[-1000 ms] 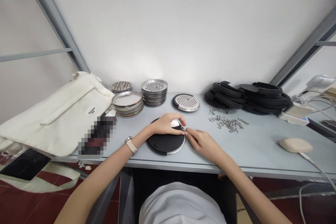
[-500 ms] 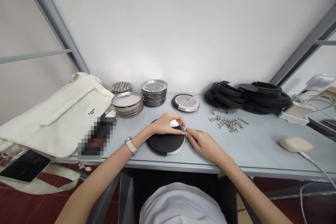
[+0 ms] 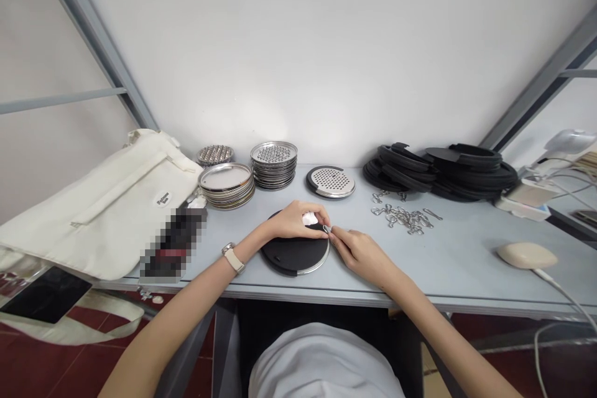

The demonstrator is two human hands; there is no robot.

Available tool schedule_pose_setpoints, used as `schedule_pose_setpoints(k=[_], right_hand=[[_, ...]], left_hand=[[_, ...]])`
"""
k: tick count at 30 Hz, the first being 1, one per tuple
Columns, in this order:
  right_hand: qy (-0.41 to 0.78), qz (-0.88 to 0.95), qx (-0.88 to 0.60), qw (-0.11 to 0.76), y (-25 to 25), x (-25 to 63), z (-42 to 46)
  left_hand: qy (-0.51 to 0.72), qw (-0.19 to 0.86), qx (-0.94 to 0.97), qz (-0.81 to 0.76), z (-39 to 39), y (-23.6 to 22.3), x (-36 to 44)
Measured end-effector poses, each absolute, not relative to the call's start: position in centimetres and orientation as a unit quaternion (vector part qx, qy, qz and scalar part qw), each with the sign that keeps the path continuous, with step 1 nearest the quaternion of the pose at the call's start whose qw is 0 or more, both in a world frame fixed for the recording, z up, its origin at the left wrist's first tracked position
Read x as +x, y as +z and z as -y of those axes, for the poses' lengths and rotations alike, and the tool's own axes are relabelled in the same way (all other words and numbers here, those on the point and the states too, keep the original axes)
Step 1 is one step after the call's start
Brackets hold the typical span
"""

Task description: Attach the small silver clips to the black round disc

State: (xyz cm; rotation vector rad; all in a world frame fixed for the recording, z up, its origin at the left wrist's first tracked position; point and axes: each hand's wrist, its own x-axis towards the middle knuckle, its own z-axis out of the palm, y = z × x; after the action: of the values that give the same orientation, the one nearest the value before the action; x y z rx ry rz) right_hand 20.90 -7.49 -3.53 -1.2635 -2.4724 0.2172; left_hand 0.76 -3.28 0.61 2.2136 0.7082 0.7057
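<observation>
Bare table (image 3: 466,261) lies right of the right hand (image 3: 361,252); metal hooks (image 3: 405,219) crowd beyond it.

The white bag (image 3: 100,211) bears a small oval label (image 3: 163,199); its lettering seems too small to read.

Round disc (image 3: 295,253) sits front-center on the surface (image 3: 466,267). Behind it: plate stacks (image 3: 252,175) left, rubber rings (image 3: 441,173) right, loose hooks (image 3: 405,217) in between. Bag (image 3: 107,205) far left, mouse (image 3: 527,255) far right.
</observation>
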Motion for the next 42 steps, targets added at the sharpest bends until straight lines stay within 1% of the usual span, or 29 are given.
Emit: schedule_pose_setpoints(k=[11,28,42], right_hand=[[0.089,0.872,-0.448,0.178,-3.43,20.87,7.49],[0.087,0.873,-0.445,0.181,-3.53,20.81,7.46],[0.09,0.872,-0.446,0.183,-3.62,20.88,7.39]], left_hand=[[0.279,0.328,0.864,-0.263,3.19,0.32,0.71],[0.27,0.349,0.855,-0.273,3.18,0.34,0.65],[0.278,0.329,0.865,-0.259,3.29,0.4,0.84]])
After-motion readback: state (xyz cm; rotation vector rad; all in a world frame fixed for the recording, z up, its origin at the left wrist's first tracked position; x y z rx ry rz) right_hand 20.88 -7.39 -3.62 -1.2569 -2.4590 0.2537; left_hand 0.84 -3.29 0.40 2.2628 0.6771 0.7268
